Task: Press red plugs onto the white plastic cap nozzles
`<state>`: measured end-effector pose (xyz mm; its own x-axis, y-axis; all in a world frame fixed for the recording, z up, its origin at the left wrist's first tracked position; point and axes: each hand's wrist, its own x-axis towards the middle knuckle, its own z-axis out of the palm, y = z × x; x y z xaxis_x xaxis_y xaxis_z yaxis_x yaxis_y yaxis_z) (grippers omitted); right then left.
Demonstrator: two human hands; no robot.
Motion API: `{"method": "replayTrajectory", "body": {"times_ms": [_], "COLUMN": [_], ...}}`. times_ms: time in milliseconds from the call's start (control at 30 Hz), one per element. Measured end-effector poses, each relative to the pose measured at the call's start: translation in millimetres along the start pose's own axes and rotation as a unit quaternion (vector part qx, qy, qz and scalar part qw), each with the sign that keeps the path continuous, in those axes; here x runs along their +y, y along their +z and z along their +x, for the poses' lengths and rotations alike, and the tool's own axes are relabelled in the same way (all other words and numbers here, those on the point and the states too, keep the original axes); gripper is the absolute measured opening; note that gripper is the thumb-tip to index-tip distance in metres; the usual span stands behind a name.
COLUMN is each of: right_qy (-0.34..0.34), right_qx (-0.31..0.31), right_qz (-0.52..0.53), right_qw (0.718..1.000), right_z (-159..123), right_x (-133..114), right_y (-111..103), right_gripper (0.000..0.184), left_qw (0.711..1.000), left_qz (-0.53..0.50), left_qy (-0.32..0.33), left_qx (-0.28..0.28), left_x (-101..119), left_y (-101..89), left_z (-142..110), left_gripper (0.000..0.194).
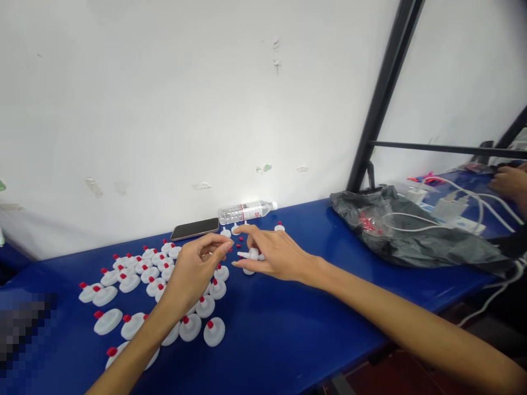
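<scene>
My left hand [195, 266] is closed in a pinch, thumb against fingertips. Whatever may be between those fingertips is too small to make out. Facing it, my right hand [278, 252] has thumb and index finger spread apart. A white nozzle cap [250, 254] shows in that gap, its spout pointing left; contact with the curled fingers is hidden. Small red tips [240, 246] lie loose on the table between the hands. Around and below my left hand stand many white nozzle caps with red tips [214, 332]. A few white nozzle caps without red tips [225, 232] stand behind the hands.
A phone [195, 229] and a clear plastic bottle [247, 212] lie along the wall on the blue table [284, 334]. At right are a dark plastic bag [395, 247], white cables [411, 222] and a black metal frame [382, 93]. Another person's hand [510, 181] shows at far right.
</scene>
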<state>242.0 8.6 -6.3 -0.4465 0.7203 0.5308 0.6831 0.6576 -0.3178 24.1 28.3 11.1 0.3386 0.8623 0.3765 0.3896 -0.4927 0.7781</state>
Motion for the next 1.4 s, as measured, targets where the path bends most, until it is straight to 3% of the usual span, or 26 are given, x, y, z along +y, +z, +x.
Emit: {"method": "replayTrajectory", "body": {"times_ms": [167, 500, 733, 933, 1400], "right_qy": [0.003, -0.019, -0.04, -0.072, -0.107], "right_qx": [-0.001, -0.001, 0.05, 0.145, 0.191], "right_qz": [-0.009, -0.009, 0.04, 0.132, 0.147], "right_qw": [1.0, 1.0, 0.997, 0.978, 0.964], "right_z": [-0.1, -1.7, -2.2, 1.6, -1.1], "right_x": [-2.0, -4.7, 0.4, 4.1, -2.5], "right_y": [-0.4, -2.0, -0.6, 4.7, 8.8], "right_gripper": [0.058, 0.057, 0.058, 0.038, 0.038], "left_qw": [0.998, 0.998, 0.994, 0.997, 0.993], "left_qz": [-0.039, -0.008, 0.056, 0.024, 0.098], "left_qy": [-0.018, -0.036, -0.032, -0.06, 0.058], "left_qx": [-0.041, -0.045, -0.085, -0.047, -0.012], "left_x": [1.1, 3.9, 1.5, -0.7, 7.5], "left_y": [4.4, 8.1, 9.8, 4.0, 8.0], "left_z": [-2.2, -6.1, -5.4, -2.6, -12.3], "left_gripper": [0.029, 0.034, 0.048, 0.047, 0.046]}}
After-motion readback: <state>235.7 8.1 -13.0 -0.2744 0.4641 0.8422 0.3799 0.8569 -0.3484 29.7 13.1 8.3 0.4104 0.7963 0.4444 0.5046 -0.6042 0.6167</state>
